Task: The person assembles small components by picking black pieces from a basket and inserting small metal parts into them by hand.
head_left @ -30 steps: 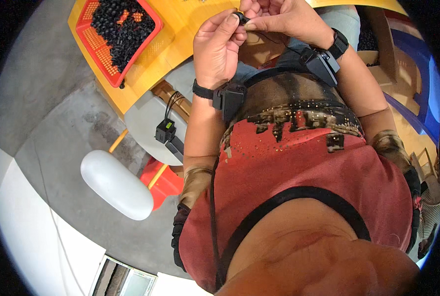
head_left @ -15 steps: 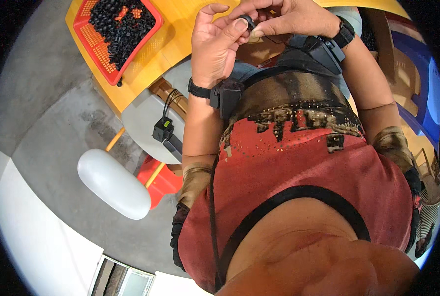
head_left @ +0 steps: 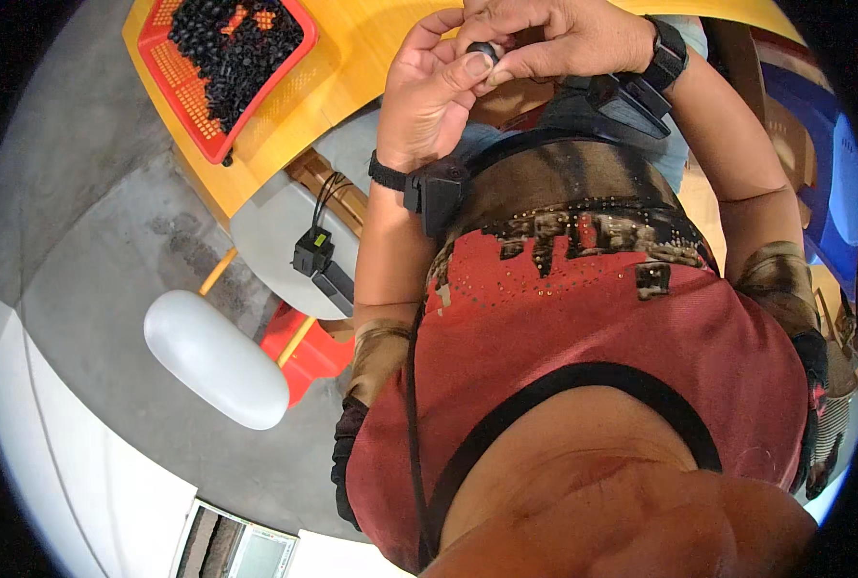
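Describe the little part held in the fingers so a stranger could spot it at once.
Start at the yellow table with its red basket of black parts. To its right, both hands meet; the small black part sits pinched between left hand and right hand, alone outside the basket.

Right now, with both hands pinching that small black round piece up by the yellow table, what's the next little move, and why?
Probably keep the pinch and finish working the small black round piece, then set it down. Both the left hand and the right hand grip it at the fingertips above the yellow table, and the red plastic basket of similar black pieces sits within reach on the left.
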